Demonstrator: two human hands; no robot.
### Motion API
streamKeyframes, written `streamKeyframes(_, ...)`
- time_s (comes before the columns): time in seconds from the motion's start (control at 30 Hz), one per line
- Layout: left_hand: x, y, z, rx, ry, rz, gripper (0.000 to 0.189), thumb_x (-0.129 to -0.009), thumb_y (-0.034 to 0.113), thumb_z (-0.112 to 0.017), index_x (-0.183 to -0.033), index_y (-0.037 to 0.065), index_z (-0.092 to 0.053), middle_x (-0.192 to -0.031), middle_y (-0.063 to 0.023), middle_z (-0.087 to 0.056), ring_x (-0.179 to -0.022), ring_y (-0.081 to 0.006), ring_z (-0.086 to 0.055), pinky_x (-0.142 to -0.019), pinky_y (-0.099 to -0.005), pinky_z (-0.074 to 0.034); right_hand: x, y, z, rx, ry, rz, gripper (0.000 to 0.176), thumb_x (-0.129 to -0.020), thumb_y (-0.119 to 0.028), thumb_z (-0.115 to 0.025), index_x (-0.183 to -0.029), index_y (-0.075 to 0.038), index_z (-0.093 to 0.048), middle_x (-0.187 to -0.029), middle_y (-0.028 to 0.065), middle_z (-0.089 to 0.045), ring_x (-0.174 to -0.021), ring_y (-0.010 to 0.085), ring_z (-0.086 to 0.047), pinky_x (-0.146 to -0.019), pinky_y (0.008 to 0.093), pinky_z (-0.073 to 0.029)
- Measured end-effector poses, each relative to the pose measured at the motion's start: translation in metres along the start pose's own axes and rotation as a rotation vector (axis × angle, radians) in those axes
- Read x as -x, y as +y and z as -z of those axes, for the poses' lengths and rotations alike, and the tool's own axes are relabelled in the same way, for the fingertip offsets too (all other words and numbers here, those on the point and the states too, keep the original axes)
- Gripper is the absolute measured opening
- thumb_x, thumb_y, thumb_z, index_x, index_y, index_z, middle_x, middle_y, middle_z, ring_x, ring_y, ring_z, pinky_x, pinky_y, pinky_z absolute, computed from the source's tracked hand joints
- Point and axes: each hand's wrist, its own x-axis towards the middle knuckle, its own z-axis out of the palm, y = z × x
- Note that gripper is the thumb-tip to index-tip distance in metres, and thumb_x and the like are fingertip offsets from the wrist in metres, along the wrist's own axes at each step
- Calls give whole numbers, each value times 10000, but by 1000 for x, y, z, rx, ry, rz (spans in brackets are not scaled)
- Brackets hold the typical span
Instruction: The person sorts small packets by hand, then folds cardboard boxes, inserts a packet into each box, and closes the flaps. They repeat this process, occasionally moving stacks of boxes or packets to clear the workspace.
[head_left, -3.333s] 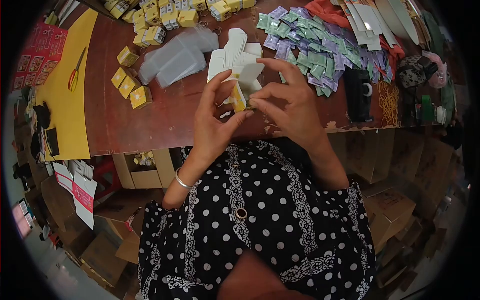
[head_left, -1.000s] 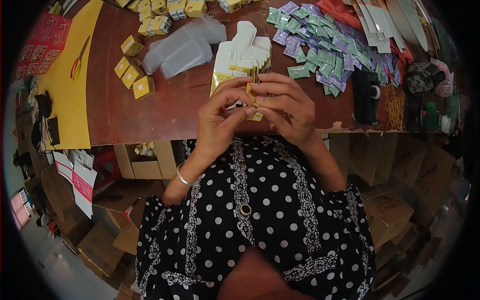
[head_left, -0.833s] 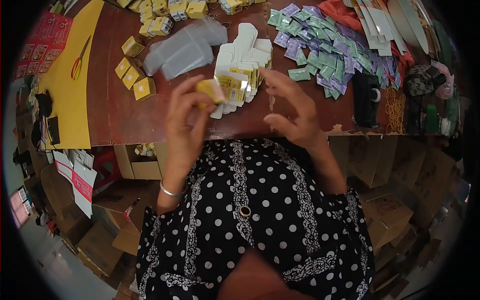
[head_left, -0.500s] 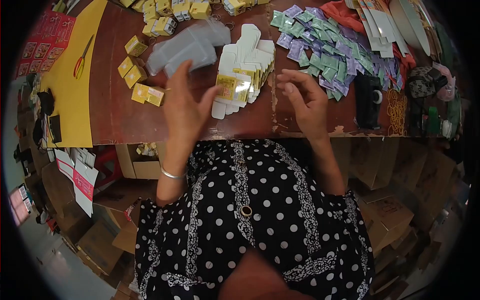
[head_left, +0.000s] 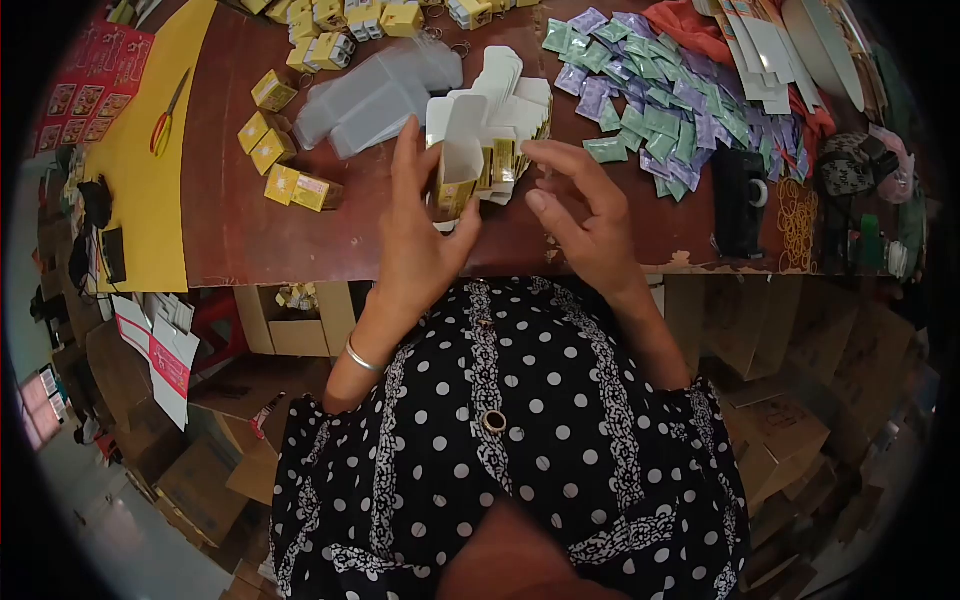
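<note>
A small yellow-and-white carton [head_left: 461,165] stands squared up in my left hand [head_left: 418,235], its top open and white inside. My left thumb and fingers grip it from the sides. Behind and to its right lies a fanned stack of flat cartons [head_left: 518,105], white with yellow printed panels. My right hand [head_left: 597,215] is just right of the carton, fingers curved and apart, with nothing visible between them. A green sachet [head_left: 605,150] lies beyond that hand. Several closed yellow boxes [head_left: 297,187] sit to the left, by clear plastic sheets [head_left: 375,100].
Green and purple sachets [head_left: 660,120] are heaped at the right. Further right are a black tape dispenser [head_left: 738,205] and yellow rubber bands [head_left: 796,230]. Scissors [head_left: 165,125] lie on a yellow sheet [head_left: 140,210] at the left. More yellow boxes [head_left: 325,50] line the back.
My left hand has moved right and now holds a carton that is opened out. My right hand has come left and slightly nearer to it.
</note>
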Motion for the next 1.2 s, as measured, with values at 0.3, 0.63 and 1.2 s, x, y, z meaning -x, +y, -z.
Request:
streamKeyframes(0.3, 9, 24, -8, 451, -201, -31, 783, -834, -82, -755, -1490, 38, -345, -1372, -156, -551, -1225, -243, -603, -1013, -351, -521, 7, -4, -5, -182, 8, 1, 500, -859, -58, -752, -1343, -27, -627, -1354, 131, -616, -1236, 209, -592, -1055, 330, -456)
streamKeyframes(0.63, 14, 16, -2, 802, -378, 52, 482, -859, -42, -762, -1304, 23, -586, -1405, -101, -561, -1217, -168, -598, -1046, -320, -492, 3, -3, 0, -281, -112, 142, 609, -827, -220, -787, -1377, -24, -615, -1312, 146, -621, -1195, 280, -592, -1052, 380, -447)
streamKeyframes(1.2, 9, 16, 4, 786, -445, 88, 334, -861, 9, -781, -1173, 16, -664, -1426, -130, -512, -1273, -168, -550, -1071, -328, -472, 17, 3, 6, 21, -14, 300, 592, -811, -213, -822, -1318, 22, -625, -1344, 192, -608, -1239, 316, -610, -1020, 389, -497)
